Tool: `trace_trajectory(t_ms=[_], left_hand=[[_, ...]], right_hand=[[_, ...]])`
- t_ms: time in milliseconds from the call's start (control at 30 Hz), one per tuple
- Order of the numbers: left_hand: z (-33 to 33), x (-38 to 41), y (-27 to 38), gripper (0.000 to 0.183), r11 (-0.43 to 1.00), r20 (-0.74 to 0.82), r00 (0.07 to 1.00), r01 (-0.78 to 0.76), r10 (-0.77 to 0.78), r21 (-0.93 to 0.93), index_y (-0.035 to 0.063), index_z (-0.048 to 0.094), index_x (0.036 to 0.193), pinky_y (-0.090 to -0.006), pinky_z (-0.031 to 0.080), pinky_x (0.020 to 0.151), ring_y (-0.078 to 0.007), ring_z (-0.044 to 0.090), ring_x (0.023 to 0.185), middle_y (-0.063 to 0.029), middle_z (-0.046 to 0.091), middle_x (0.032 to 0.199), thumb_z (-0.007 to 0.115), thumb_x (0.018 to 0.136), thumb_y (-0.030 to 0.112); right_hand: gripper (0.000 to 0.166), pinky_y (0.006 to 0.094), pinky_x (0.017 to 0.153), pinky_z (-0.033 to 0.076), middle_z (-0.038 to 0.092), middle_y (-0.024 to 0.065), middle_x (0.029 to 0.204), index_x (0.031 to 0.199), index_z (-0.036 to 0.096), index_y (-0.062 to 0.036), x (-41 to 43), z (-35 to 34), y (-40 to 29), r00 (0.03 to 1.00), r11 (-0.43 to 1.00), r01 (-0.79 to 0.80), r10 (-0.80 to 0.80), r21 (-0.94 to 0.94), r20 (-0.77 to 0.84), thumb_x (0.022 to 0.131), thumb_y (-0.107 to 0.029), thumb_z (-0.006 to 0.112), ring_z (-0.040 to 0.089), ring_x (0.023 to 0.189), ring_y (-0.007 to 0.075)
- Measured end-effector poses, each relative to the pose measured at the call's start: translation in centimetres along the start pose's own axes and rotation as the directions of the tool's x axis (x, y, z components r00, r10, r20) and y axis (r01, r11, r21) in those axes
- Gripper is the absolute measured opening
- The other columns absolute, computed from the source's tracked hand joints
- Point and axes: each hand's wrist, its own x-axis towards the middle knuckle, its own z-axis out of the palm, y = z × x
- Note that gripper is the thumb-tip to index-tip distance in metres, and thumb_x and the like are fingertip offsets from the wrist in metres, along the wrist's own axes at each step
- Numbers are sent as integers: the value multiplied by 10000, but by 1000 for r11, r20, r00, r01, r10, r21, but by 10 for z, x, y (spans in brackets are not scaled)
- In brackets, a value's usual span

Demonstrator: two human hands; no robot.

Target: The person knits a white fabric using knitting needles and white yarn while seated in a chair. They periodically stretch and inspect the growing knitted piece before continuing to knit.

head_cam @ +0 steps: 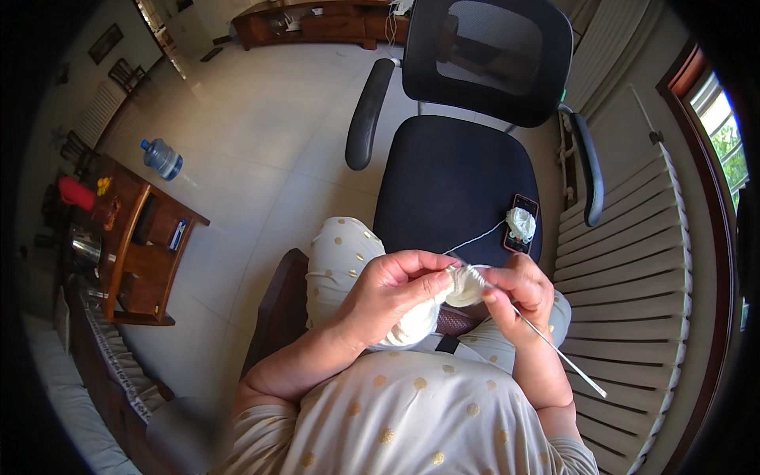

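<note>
White knitted fabric (409, 323) hangs beneath my left hand (395, 294), whose thumb and forefinger pinch its upper edge. My right hand (518, 294) grips a knitting needle (561, 356) that slants down to the right past my wrist. White stitches sit along the needle between the hands. A strand of white yarn runs from the work to a small ball of yarn (522, 223), which lies on a smartphone (512, 240) on the chair seat. My fingers hide part of the needles, and the right fingertips are slightly blurred.
A black office chair (439, 172) stands before my knees, with armrests on both sides. To the right is a white radiator (623, 285) below a window. At the left are a wooden table (145, 267) and a blue water bottle (162, 160) on the tiled floor.
</note>
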Motion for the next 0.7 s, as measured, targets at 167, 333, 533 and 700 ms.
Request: trace_trajectory(t_ms=[167, 333, 533, 700], left_hand=[[0, -2, -1, 202, 1000, -32, 999, -24, 24, -4, -32, 617, 1071, -187, 496, 725, -56, 595, 817, -49, 647, 938, 589, 894, 62], [3, 0, 2, 203, 993, 1, 1000, 31, -31, -114, -33, 623, 1061, -199, 500, 752, -69, 605, 840, -59, 652, 947, 606, 884, 65], [4, 3, 2, 164, 994, -24, 996, 81, -83, -68, -18, 642, 1006, -205, 498, 753, -71, 607, 824, -49, 659, 911, 629, 870, 72], [5, 10, -11, 136, 993, -112, 989, -92, 100, 76, -12, 636, 979, -212, 490, 709, -65, 593, 776, -43, 652, 868, 635, 863, 57]], right_hand=[[206, 283, 525, 363, 500, 10, 591, 907, 720, -65, 0, -6, -1, 992, 995, 92, -89, -23, 91, 727, -162, 695, 472, 527, 150], [194, 288, 524, 366, 532, 12, 612, 914, 709, -46, -8, -3, -1, 999, 997, -32, 30, 70, 33, 763, -166, 686, 480, 530, 150], [226, 297, 528, 364, 520, 13, 602, 912, 697, -47, -8, 0, -7, 1000, 997, -3, 3, -74, -3, 760, -212, 716, 476, 529, 162], [257, 324, 528, 359, 490, 26, 586, 914, 681, -52, 8, 0, -18, 991, 947, -34, 73, -319, 113, 770, -262, 711, 480, 542, 186]])
